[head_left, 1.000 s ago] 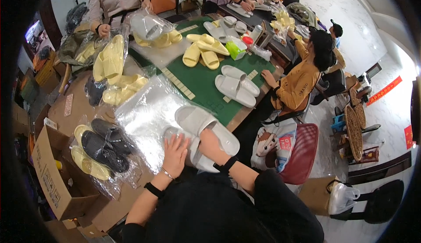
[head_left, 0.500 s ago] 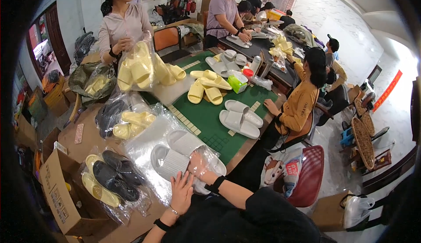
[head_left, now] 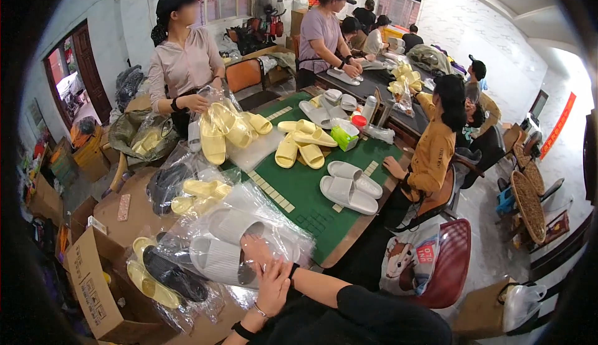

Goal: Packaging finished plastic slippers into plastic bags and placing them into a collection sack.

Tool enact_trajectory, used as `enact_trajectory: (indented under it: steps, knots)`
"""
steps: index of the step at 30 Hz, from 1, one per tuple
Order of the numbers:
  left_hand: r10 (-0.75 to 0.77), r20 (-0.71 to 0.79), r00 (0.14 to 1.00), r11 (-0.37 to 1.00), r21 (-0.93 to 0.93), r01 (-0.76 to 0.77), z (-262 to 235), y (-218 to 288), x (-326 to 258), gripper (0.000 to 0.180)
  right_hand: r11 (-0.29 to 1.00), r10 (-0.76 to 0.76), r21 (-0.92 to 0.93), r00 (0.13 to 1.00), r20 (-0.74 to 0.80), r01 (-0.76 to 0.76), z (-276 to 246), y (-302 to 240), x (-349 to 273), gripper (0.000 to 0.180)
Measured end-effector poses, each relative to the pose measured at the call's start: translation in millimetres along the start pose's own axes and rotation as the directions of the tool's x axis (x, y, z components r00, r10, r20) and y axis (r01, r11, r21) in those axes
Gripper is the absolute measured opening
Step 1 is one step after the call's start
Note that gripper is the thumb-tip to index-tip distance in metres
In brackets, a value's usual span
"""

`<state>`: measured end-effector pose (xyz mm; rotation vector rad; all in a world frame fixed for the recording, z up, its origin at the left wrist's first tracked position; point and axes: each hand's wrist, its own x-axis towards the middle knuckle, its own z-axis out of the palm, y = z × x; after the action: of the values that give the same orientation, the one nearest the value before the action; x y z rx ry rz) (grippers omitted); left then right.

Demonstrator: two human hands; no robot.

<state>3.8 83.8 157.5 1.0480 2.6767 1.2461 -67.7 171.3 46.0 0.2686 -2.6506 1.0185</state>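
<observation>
While the head view gives us the whole bench, the work in hand sits just below and left of the frame's centre. There we see a pair of light grey slippers with ribbed straps (head_left: 215, 259) lying inside a clear, glossy plastic bag (head_left: 294, 236). Our right hand (head_left: 256, 251) reaches into the bag at the slippers' foot openings; we cannot tell whether its fingers grip them. Our left hand (head_left: 273, 287) lies across the right wrist, so the hands are together, though whether it pinches the bag's edge is unclear.

We judge this pair to be mostly bagged, with the hand not yet out and the bag not yet closed. At lower left, pale yellow slippers (head_left: 152, 286) and dark black slippers (head_left: 174, 274) lie in clear wrapping, apparently done, beside an open brown cardboard box (head_left: 93, 276). Right of centre, a loose light grey pair (head_left: 352, 187) and a cluster of yellow slippers (head_left: 303, 142) lie unwrapped on the green tabletop (head_left: 305, 183), so we take those as left to do.
</observation>
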Motion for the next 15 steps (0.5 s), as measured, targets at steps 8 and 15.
enact_trajectory:
  steps: [8,15]
  knots:
    - [0.046,0.121,0.992,0.966,-0.259,-0.014,-10,34,-6,0.040,0.998,-0.023,0.067,0.999,0.037,0.021,3,-30,75,0.018]
    - [-0.056,0.068,0.996,0.943,-0.325,0.075,-34,31,-31,0.039,0.999,0.015,0.038,0.974,0.224,-0.024,1,-50,75,0.018]
